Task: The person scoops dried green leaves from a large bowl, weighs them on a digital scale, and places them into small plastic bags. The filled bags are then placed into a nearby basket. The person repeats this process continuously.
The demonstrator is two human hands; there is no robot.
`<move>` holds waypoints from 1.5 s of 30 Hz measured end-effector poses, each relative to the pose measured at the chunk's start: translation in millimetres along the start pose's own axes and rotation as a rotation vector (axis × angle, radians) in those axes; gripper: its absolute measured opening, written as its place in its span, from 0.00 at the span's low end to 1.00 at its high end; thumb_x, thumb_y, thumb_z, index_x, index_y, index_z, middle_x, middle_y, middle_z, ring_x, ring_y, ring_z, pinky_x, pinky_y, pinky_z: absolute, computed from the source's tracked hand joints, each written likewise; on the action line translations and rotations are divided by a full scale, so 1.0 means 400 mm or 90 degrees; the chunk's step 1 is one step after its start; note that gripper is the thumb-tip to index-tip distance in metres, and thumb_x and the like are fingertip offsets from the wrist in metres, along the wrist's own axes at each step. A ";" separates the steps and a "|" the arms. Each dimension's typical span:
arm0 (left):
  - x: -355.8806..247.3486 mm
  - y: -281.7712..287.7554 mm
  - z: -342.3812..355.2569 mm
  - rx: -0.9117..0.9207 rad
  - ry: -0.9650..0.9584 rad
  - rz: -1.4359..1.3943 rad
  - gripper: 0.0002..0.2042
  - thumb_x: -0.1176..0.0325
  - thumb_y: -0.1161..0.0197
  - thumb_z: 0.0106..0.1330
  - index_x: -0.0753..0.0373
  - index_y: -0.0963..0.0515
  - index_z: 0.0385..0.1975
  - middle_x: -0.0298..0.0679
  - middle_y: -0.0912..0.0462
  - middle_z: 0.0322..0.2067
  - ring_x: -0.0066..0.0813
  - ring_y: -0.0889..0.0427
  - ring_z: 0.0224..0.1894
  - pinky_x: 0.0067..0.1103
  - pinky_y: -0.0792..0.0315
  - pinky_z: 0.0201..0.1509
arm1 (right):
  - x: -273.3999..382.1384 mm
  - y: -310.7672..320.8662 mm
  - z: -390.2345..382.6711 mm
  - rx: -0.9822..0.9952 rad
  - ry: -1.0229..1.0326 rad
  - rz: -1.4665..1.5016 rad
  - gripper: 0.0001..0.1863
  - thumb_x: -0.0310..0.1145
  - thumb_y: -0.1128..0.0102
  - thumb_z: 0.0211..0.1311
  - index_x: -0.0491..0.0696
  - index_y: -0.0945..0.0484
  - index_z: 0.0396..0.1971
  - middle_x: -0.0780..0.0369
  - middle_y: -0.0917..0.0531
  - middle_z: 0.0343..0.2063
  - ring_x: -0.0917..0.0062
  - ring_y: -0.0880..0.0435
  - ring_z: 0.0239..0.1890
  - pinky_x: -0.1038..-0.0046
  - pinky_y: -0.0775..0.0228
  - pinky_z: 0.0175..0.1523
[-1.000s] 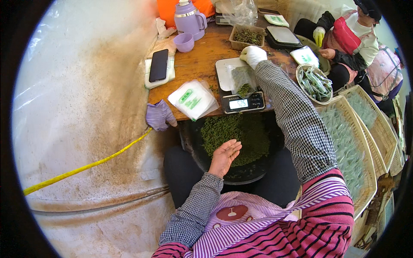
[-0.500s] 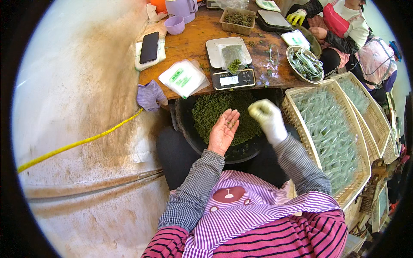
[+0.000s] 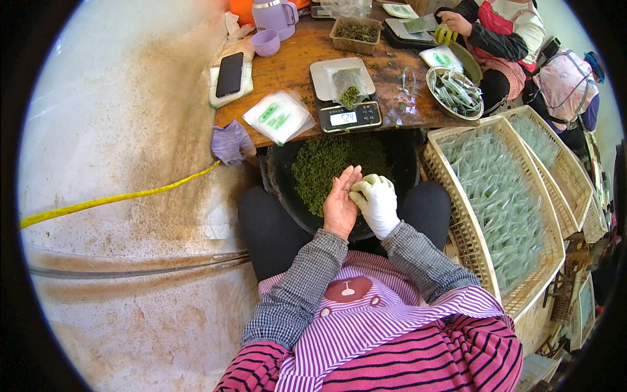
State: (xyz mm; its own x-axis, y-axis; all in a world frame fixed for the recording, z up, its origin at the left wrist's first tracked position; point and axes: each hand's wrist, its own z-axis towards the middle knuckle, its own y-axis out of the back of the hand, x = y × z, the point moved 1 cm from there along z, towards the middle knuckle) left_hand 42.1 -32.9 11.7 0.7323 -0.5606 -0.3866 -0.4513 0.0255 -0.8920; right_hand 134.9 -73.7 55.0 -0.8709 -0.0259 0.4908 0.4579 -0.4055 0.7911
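Observation:
My bare left hand (image 3: 341, 202) is palm up, fingers stretched, over a black tub of small green pellets or buds (image 3: 310, 170). My white-gloved right hand (image 3: 377, 202) meets it at the palm with fingertips pinched; what they hold is too small to make out. Beyond them, a digital scale (image 3: 351, 116) on the wooden table (image 3: 401, 85) bears a small clear bag (image 3: 348, 88) with green bits in it. A pile of printed white bags (image 3: 275, 117) lies left of the scale.
A phone (image 3: 230, 74), purple jug (image 3: 274, 18) and cup (image 3: 265, 41) stand at back left. A co-worker (image 3: 503, 32) sits at upper right near a bowl of strips (image 3: 450, 88). Baskets of packets (image 3: 493, 202) line my right; a yellow hose (image 3: 117, 199) runs left.
My right hand has come down from the bag on the scale to meet my left palm. The co-worker's hands have risen to the far scale, where a bag now lies.

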 end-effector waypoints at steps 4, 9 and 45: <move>0.005 0.003 0.005 0.016 -0.010 -0.075 0.26 0.54 0.63 0.73 0.69 0.43 0.62 0.48 0.37 0.61 0.37 0.37 0.63 0.30 0.42 0.66 | -0.020 -0.018 -0.002 0.003 -0.027 0.036 0.07 0.34 0.36 0.45 0.49 0.21 0.24 0.63 0.23 0.31 0.66 0.25 0.38 0.65 0.34 0.46; -0.035 -0.017 0.030 0.041 -0.048 -0.161 0.25 0.55 0.63 0.73 0.69 0.42 0.60 0.49 0.36 0.60 0.39 0.34 0.61 0.30 0.36 0.64 | -0.027 -0.002 0.095 -0.151 -0.005 0.143 0.05 0.29 0.37 0.46 0.46 0.23 0.24 0.59 0.23 0.36 0.63 0.26 0.41 0.65 0.33 0.46; -0.057 -0.042 0.047 0.016 -0.131 0.027 0.27 0.51 0.63 0.72 0.64 0.42 0.63 0.41 0.40 0.64 0.35 0.43 0.66 0.29 0.54 0.70 | -0.025 -0.032 0.141 -0.166 -0.118 0.315 0.06 0.25 0.36 0.49 0.43 0.22 0.28 0.57 0.25 0.47 0.66 0.30 0.54 0.70 0.39 0.59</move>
State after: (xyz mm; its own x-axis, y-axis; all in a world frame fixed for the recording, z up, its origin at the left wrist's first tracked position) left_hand 42.5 -5.2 31.0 0.8028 -0.3777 -0.4613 -0.4731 0.0673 -0.8784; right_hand 147.8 -16.9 60.5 -0.5088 -0.1183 0.8527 0.7221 -0.5979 0.3479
